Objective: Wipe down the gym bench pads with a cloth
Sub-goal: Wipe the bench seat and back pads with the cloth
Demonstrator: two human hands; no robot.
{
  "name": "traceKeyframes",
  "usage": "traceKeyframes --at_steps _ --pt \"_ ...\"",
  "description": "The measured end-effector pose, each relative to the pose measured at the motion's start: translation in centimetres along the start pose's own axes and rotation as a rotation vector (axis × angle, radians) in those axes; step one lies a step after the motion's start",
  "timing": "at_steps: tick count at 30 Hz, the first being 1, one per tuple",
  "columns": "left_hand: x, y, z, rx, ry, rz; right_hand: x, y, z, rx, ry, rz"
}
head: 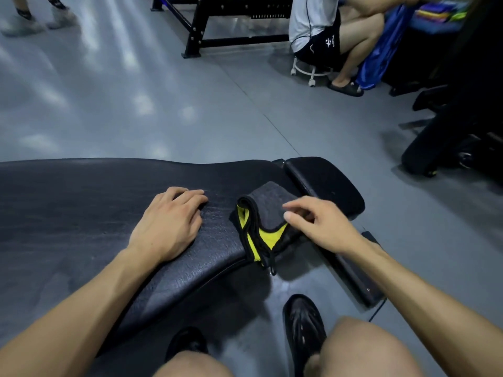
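A long black bench pad stretches across the frame, with a shorter black seat pad at its right end. A folded grey cloth with a yellow underside lies at the long pad's right end, one corner hanging over the near edge. My left hand rests flat on the long pad, just left of the cloth, holding nothing. My right hand hovers over the cloth's right side with fingers spread, fingertips close to or touching the grey fabric.
Grey floor surrounds the bench. A person sits on a white wheeled stool at the back right, beside a blue bag. A black equipment frame stands behind. More black gym gear crowds the right. Someone's feet pass top left.
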State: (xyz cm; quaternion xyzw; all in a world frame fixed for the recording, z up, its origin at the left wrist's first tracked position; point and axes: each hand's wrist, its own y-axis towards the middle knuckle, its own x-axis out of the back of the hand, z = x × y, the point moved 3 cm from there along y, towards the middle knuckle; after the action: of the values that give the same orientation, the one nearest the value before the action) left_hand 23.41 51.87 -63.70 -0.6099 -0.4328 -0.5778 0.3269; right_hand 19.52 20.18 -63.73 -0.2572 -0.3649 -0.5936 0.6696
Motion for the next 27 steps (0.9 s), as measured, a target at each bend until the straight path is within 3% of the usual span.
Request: traceKeyframes --at_steps 2,4,7,15,18,20,23,27 --pt "-0.1 0.1 0.1 0.006 0.008 0.001 1.2 1.6 -0.5 -0.132 -0.032 -0.131" --pt "-0.2 0.1 0.2 0.009 0.008 -0.001 1.4 3.0 -1.3 -0.319 -0.129 -0.065" --pt "0.0 0.0 0.2 0.013 0.007 0.0 0.0 3.6 -2.1 -0.498 -0.076 0.048" --pt "0.3 0.1 0.0 0.021 -0.001 0.022 2.9 4.1 -0.4 -0.408 0.03 -0.229" --pt "0.3 0.0 -0.1 0.032 0.007 0.04 2.4 3.3 0.1 -0.587 0.607 -0.144" --pt "0.4 0.0 -0.2 0.036 0.013 0.047 1.9 2.0 -0.4 -0.707 0.806 -0.107" --pt "0.5 -0.1 -0.4 0.04 0.019 0.056 0.7 -0.6 -2.2 -0.881 0.925 -0.023" --pt "0.8 -0.1 -0.8 0.033 0.028 0.048 -1.7 -3.6 -4.4 -0.97 0.766 0.154"
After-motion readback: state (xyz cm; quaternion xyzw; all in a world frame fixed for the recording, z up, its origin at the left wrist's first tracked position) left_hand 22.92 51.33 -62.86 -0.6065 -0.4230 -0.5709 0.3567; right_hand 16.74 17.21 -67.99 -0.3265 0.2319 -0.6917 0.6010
